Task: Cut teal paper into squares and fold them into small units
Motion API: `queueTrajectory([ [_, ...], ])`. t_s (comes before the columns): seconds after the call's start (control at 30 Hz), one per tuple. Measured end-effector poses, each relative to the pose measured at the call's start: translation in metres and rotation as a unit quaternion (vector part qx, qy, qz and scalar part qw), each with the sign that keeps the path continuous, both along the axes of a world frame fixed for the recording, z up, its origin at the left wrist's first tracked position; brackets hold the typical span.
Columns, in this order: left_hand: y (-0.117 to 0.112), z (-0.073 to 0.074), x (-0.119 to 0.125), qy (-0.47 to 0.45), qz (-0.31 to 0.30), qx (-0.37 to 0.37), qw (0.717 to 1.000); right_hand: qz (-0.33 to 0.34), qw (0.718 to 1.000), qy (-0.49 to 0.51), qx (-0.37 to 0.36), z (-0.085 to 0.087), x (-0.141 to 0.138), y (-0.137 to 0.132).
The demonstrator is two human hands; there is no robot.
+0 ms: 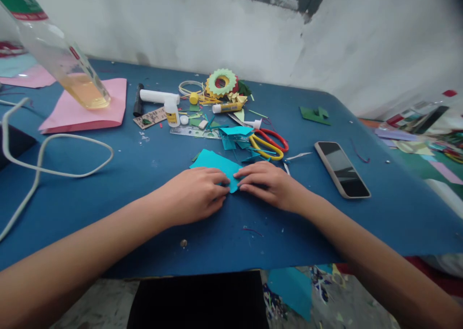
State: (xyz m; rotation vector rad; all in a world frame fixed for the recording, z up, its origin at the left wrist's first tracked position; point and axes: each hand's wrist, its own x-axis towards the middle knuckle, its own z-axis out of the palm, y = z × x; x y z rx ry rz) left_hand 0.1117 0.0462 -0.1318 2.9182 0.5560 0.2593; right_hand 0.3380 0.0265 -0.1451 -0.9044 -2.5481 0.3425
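Note:
A bright blue sheet of paper [215, 160] lies on the blue table between my hands, its near edge narrowing to a small corner. My left hand [195, 194] rests over its left part, with fingers curled and pressed on the paper. From the other side, my right hand [273, 184] grips the right edge with its fingertips. The undersides of the fingers are hidden. Just beyond are scissors with red and yellow handles [271, 148] and several cut blue paper pieces [235, 132]. A clear ruler [195, 132] lies partly beneath that pile.
A bottle with yellow liquid [85, 90] stands on pink paper [117, 97] at left, near a white cable [75, 175]. Small glue bottle [171, 112], glue stick [227, 107] and paper rings [222, 83] sit at the back. A phone [342, 170] lies right.

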Motion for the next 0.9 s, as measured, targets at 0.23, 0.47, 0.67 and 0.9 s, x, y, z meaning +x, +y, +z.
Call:
queueTrajectory([
  [0.23,-0.002,0.002,-0.004,0.049,0.003,-0.014,0.999,-0.163,0.983,0.024,-0.086,0.003,-0.020,-0.004],
  [0.47,-0.006,-0.002,-0.003,0.036,-0.006,0.001,0.999,-0.212,0.972,-0.011,-0.098,-0.001,-0.025,-0.005],
  [0.67,-0.008,0.000,0.000,0.055,0.025,-0.002,0.998,-0.209,0.975,-0.028,-0.074,-0.005,-0.028,-0.005],
  [0.9,-0.009,-0.001,-0.001,0.043,0.002,0.009,0.999,-0.207,0.976,-0.032,-0.061,-0.008,-0.028,-0.006],
])
